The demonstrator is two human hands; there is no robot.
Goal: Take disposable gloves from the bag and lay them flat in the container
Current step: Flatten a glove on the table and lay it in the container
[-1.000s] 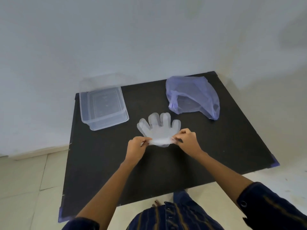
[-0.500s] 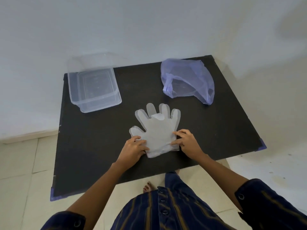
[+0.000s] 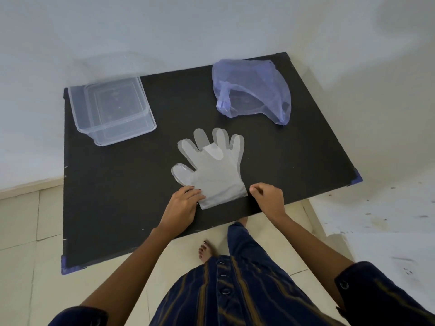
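1. A clear glove (image 3: 213, 171) lies flat on the black desk (image 3: 117, 203), near its front edge, fingers pointing far.
2. The left hand (image 3: 182, 204) presses flat on the glove's cuff corner, fingers spread.
3. The right hand (image 3: 268, 198) is loosely curled just beside the cuff, holding nothing.
4. The empty container (image 3: 113, 109) stands far left, the purple bag (image 3: 250, 90) far right, both well apart from the glove with bare desk between.

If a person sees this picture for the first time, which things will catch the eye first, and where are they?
First comes the pale disposable glove, spread flat in the middle of the black table, with the left hand resting on its cuff and the right hand just beside it. Behind it stand the clear container at the far left and the bluish bag at the far right.
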